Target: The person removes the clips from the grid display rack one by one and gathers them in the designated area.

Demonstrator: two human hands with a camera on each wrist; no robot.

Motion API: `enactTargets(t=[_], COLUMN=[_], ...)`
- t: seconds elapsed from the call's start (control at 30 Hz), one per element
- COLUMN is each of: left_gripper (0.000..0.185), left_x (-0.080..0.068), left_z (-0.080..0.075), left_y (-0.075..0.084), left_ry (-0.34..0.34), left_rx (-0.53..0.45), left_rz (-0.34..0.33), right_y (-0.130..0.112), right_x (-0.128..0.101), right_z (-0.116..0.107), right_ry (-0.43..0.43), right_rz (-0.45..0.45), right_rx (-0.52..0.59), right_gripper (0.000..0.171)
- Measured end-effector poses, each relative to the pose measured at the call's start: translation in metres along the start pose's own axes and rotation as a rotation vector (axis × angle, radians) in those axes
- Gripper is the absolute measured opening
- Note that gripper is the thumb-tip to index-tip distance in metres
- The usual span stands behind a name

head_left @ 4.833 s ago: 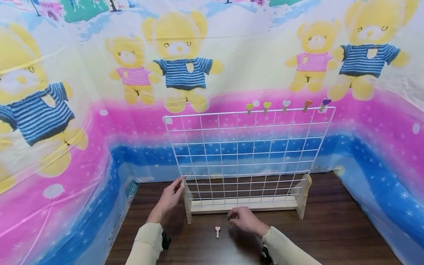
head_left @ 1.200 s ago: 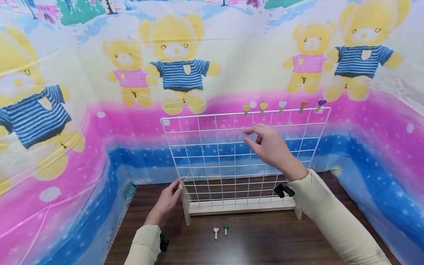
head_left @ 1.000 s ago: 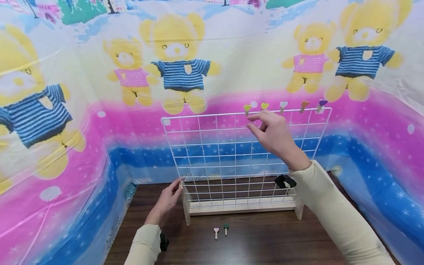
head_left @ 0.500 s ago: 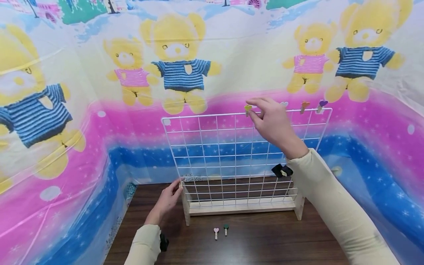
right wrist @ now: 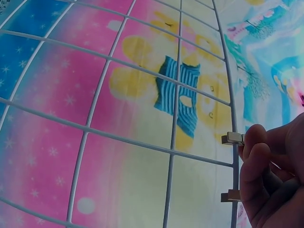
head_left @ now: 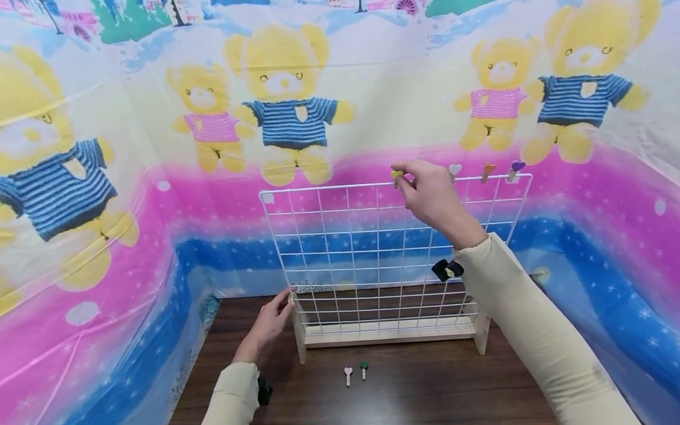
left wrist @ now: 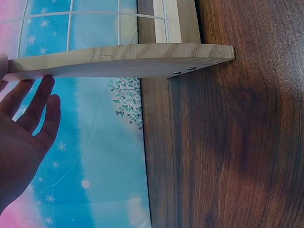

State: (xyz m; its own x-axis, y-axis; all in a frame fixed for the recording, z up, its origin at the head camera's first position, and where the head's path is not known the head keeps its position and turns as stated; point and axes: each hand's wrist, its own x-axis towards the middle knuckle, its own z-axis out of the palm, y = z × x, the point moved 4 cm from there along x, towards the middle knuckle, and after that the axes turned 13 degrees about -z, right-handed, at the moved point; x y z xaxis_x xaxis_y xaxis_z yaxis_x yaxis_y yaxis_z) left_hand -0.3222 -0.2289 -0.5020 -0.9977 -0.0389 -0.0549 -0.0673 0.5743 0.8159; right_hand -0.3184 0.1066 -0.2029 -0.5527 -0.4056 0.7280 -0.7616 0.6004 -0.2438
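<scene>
Clips sat along the top wire of the white grid (head_left: 372,254) in the head view: a yellow clip (head_left: 396,175) at the left of the row, then a white clip (head_left: 454,170), an orange clip (head_left: 487,170) and a purple clip (head_left: 517,167) further right. The right hand (head_left: 431,195) was raised to that top wire, its thumb and forefinger closed together just beside the yellow clip; whatever they pinched was hidden by the fingers. The left hand (head_left: 268,326) rested with straight fingers against the left post of the wooden base (head_left: 390,335), which stood on the dark worktop (head_left: 478,389). In front of the base, well below the raised hand, a pink clip (head_left: 347,373) and a green clip (head_left: 363,368) lay just beside each other on the worktop. A bear-print sheet (head_left: 159,147) hung behind and to both sides.

From the left wrist, the left hand (left wrist: 23,142) showed relaxed, spread fingers, the fingertips touching the edge of the base's wooden foot (left wrist: 123,59), gripping nothing.

From the right wrist, the right hand (right wrist: 275,180) had its fingers curled at the grid's edge wire, pinched at a wooden clip end (right wrist: 232,138) on the wire; a second clip end (right wrist: 230,195) stuck out just below it. Which clip it pinched could not be told from there.
</scene>
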Motion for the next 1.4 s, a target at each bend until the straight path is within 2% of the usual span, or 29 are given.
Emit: enactTargets(t=[0.27, 0.5, 0.73, 0.97, 1.17, 1.4], left_gripper=[0.042, 0.042, 0.042, 0.042, 0.041, 0.042], left_x=[0.0, 0.001, 0.0, -0.001, -0.001, 0.0], left_z=[0.0, 0.0, 0.001, 0.002, 0.001, 0.0], left_y=[-0.001, -0.001, -0.001, -0.003, -0.003, -0.003], left_ry=[0.013, 0.01, 0.006, 0.003, -0.002, 0.003], left_rx=[-0.007, -0.012, -0.003, -0.001, -0.006, -0.007], left_rz=[0.022, 0.02, 0.025, 0.017, 0.014, 0.016], right_y=[-0.001, -0.001, -0.001, -0.005, -0.007, -0.009], right_x=[0.002, 0.001, 0.0, -0.004, -0.014, -0.034], right_z=[-0.001, 0.0, 0.0, -0.002, -0.001, 0.002], right_ry=[0.016, 0.037, 0.103, 0.183, 0.17, 0.123], right_rz=[0.015, -0.024, -0.044, -0.104, -0.114, -0.141], right_rx=[0.019, 0.026, 0.051, 0.098, 0.138, 0.121], right_gripper=[0.023, 0.019, 0.014, 0.012, 0.013, 0.015])
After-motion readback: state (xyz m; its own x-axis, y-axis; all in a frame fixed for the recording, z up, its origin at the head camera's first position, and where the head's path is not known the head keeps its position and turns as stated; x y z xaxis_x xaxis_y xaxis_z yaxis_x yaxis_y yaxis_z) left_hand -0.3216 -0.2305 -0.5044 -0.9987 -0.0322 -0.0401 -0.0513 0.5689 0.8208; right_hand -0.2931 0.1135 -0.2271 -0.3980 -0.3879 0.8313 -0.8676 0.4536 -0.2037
